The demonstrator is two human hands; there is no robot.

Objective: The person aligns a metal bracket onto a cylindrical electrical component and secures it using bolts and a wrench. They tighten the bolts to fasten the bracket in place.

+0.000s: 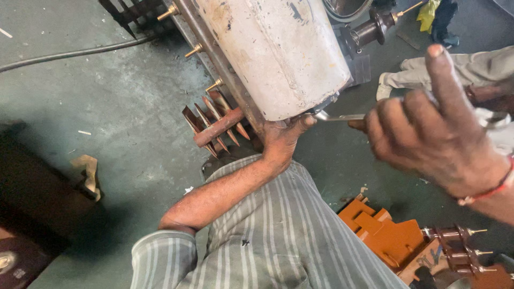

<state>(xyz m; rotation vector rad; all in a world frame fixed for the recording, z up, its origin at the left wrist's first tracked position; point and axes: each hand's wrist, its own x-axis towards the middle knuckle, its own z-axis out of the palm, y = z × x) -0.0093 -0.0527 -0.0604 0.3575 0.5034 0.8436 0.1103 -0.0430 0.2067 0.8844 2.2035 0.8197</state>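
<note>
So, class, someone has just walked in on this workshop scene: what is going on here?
A person in a striped shirt works on a large, worn white metal tank with brass studs along its frame. The left hand presses against the tank's lower edge. The right hand holds a metal tool, its tip at that same edge beside the left fingers. Orange parts and brown insulators lie on the floor nearby.
</note>
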